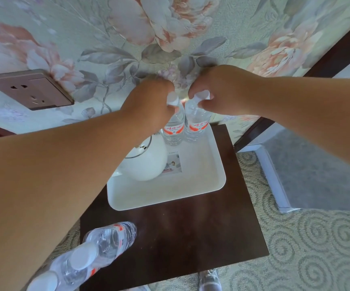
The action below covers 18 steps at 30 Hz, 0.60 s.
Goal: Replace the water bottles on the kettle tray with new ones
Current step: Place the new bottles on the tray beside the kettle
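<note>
White tray (201, 185) on a dark wooden table (191, 234), set against floral wallpaper; holds one white kettle (146, 162) at its left and two clear bottles at the far edge, side by side and close enough that they may touch. Left bottle (174, 129): red label, white cap, pinched at the cap by the left hand (149, 106), fingers closed round it. Right bottle (197, 127): same make, cap gripped likewise by the right hand (218, 91). Both stand upright, bases apparently on the tray; whether they are being set down or taken up cannot be told from this moment. Two further bottles (98, 246) lie at the near left corner of the table, caps toward the viewer, well apart from the tray. Handling note: a cap-only grip lets a full bottle swing, so each is best moved straight up or down, kept vertical, and kept off the kettle just beside the left one. Fingers should let go only once a base sits flat. Risk: one bottle knocking its neighbour over.
</note>
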Each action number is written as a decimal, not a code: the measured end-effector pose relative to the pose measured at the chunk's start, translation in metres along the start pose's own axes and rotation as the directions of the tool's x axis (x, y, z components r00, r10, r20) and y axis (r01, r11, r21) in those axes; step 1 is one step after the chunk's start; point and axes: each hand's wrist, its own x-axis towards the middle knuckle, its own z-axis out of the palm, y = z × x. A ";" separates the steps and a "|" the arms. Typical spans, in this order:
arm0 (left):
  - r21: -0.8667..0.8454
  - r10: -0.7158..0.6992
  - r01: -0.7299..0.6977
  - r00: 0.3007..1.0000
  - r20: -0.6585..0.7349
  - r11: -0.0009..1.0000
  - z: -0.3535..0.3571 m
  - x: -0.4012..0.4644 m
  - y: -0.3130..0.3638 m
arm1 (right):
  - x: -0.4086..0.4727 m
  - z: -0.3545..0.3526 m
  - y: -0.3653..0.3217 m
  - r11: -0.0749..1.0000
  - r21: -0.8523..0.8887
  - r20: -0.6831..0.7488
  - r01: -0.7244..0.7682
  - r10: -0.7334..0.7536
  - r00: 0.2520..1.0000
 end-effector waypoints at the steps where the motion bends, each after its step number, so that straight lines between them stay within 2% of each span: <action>1: 0.004 0.010 -0.010 1.000 -0.004 1.000 -0.001 0.000 0.000 | 0.001 0.001 -0.001 1.000 0.019 -0.012 -0.003 0.003 1.000; 13: 0.015 -0.029 0.030 0.998 -0.060 0.999 0.003 0.000 0.000 | 0.012 0.006 -0.008 0.998 -0.027 -0.117 -0.063 0.060 0.991; 18: 0.061 -0.038 0.042 0.998 -0.055 0.997 0.007 -0.004 0.004 | 0.008 0.008 -0.014 0.993 -0.007 -0.058 -0.118 0.118 0.991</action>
